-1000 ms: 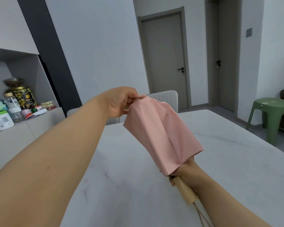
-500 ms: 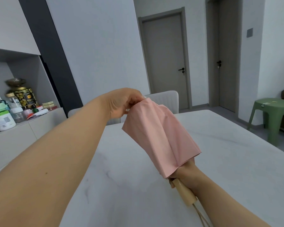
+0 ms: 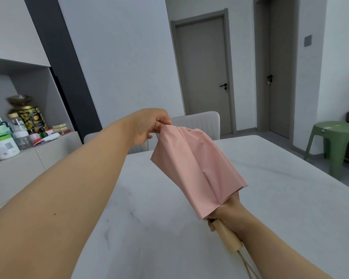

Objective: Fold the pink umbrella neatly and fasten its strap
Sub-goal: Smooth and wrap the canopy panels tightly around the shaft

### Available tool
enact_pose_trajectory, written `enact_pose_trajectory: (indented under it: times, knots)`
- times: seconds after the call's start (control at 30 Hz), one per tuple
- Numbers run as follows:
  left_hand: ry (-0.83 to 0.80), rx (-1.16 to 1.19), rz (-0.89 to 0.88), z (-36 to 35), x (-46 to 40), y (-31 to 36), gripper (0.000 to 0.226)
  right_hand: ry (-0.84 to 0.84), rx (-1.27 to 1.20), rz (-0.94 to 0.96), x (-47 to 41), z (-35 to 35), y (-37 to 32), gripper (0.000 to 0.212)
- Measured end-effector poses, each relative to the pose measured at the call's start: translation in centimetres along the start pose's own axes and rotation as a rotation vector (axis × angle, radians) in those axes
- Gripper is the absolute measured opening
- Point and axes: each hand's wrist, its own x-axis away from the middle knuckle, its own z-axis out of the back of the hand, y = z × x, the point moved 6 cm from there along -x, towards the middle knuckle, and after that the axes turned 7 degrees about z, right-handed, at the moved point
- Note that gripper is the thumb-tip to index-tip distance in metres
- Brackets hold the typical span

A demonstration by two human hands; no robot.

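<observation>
The pink umbrella (image 3: 197,168) is collapsed and held in the air above the white marble table (image 3: 149,228), its canopy hanging in loose folds. My left hand (image 3: 149,125) pinches the fabric at the far top end. My right hand (image 3: 228,212) grips the umbrella just above its beige handle (image 3: 227,237), partly hidden under the canopy's lower edge. A thin cord loop (image 3: 248,266) hangs from the handle's end. The strap is not visible.
Pale chairs (image 3: 197,121) stand at the table's far side. A sideboard (image 3: 18,164) with jars and bottles lies to the left. A green plastic stool (image 3: 334,141) stands to the right, with two closed doors beyond.
My left hand has shifted its pinch on the top of the canopy, drawing the fabric slightly tighter. The right hand keeps its hold by the handle.
</observation>
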Motion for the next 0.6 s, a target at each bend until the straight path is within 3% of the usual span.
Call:
enact_pose_trajectory:
  times: [0.1, 0.27, 0.47, 0.5, 0.6]
  knots:
    - [0.061, -0.163, -0.050, 0.0, -0.1, 0.1, 0.006, -0.013, 0.003, 0.018, 0.2, -0.2, -0.6, 0.032]
    - [0.186, -0.091, -0.079, 0.6, -0.1, -0.7, 0.019, -0.029, -0.026, 0.005, 0.0, 0.2, -0.2, 0.025]
    - [0.194, -0.076, 0.010, 0.2, 0.1, -2.3, 0.033, -0.110, -0.130, 0.007, -0.3, -0.2, 0.2, 0.019]
    - [0.185, -0.022, 0.028, 0.2, 0.2, -2.7, 0.035, -0.133, -0.187, 0.009, -0.1, -0.5, 0.0, 0.024]
    - [0.146, 0.144, 0.050, 0.0, 0.1, -3.7, 0.025, -0.190, -0.309, 0.020, 0.1, -1.0, -0.1, 0.073]
